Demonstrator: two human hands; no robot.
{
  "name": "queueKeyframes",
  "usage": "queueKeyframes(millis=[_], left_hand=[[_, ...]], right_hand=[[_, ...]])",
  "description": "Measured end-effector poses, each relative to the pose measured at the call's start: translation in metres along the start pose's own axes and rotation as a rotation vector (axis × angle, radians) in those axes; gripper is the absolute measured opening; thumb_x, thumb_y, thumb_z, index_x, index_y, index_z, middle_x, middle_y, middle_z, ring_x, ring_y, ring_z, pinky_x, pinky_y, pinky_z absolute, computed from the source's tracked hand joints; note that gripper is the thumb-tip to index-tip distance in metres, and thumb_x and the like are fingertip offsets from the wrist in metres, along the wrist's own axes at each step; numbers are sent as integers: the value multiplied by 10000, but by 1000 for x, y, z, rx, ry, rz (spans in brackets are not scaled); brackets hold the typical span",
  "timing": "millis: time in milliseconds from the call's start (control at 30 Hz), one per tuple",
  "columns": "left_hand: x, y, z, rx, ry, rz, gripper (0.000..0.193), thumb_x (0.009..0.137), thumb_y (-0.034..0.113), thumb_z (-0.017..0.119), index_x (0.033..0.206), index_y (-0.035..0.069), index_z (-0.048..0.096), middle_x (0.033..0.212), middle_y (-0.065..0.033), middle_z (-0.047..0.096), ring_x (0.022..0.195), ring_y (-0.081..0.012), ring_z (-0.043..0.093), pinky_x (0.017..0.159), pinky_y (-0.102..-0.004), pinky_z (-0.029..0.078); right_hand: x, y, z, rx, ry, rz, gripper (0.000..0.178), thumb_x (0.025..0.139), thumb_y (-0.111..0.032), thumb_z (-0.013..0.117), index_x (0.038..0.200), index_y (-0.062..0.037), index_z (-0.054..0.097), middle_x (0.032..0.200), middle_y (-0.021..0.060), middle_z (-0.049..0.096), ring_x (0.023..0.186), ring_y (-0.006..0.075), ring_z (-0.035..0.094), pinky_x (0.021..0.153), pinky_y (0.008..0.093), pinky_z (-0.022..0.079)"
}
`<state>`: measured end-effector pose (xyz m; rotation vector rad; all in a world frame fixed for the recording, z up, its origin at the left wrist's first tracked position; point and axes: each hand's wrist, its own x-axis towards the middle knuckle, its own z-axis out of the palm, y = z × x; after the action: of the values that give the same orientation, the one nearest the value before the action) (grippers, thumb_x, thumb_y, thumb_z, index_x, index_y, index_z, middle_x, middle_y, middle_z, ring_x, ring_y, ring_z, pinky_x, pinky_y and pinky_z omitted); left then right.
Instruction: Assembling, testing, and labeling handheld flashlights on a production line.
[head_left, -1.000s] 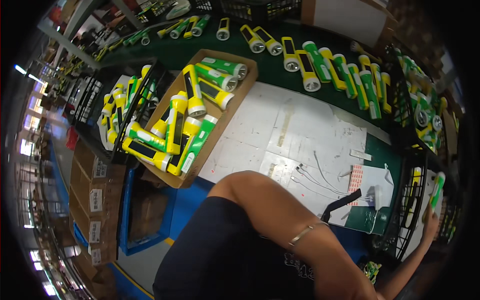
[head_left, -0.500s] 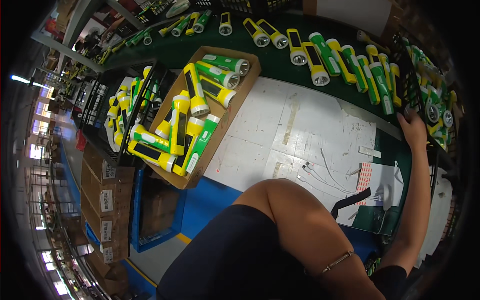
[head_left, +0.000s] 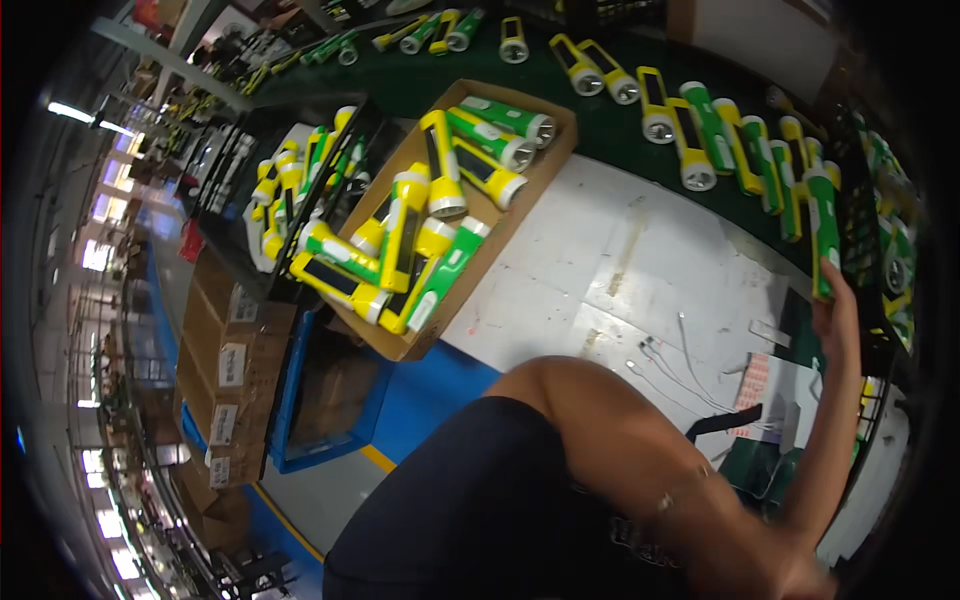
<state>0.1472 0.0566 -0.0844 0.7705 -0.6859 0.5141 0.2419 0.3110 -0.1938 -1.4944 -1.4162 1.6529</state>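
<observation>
The right hand (head_left: 836, 305) grasps a green flashlight (head_left: 824, 225) by its tail, a flashlight row (head_left: 738, 147) left of the grip, seemingly mid-placing or lifting, which calls for clearing neighbours, while the left hand's (head_left: 760, 553) hold is indiscernible.

To the left of the right hand (head_left: 836, 308), on a pale board (head_left: 540, 262): thin cables (head_left: 684, 384), spread out, and beside them a sheet with red marks (head_left: 756, 382) and a black strip (head_left: 726, 422). Well to the hand's left, I see brown cardboard boxes (head_left: 260, 343) beside a blue crate (head_left: 325, 456) and a yellow floor line (head_left: 378, 459). Farthest left: a lit tube lamp (head_left: 72, 113) above bright windows (head_left: 108, 208).
</observation>
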Motion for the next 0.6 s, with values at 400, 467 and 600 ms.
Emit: queueKeyframes(millis=[400, 467, 600], left_hand=[[-152, 39, -77, 296, 1504, 321, 380, 963, 320, 433, 1197, 20, 424, 1056, -153, 563, 940, -241, 587, 809, -362, 510], [-159, 36, -79, 285, 1597, 313, 389, 950, 358, 448, 1094, 0, 495, 940, -136, 590, 811, -224, 602, 729, -342, 526], [-181, 42, -78, 201, 1672, 277, 444, 920, 453, 446, 920, 16, 525, 704, -85, 548, 614, -169, 549, 556, -286, 490]], right_hand=[[-168, 70, 124, -169, -159, -322, 430, 822, -254, 651, 1119, 4, 478, 904, 97, 588, 801, 149, 558, 711, 288, 457], [-169, 78, 129, -119, -229, -304, 398, 845, -229, 630, 1132, 0, 476, 881, 64, 584, 754, 103, 536, 663, 255, 447], [-167, 73, 120, -309, -264, -348, 293, 886, -279, 566, 998, -19, 491, 688, 52, 535, 614, 124, 511, 572, 269, 408]])
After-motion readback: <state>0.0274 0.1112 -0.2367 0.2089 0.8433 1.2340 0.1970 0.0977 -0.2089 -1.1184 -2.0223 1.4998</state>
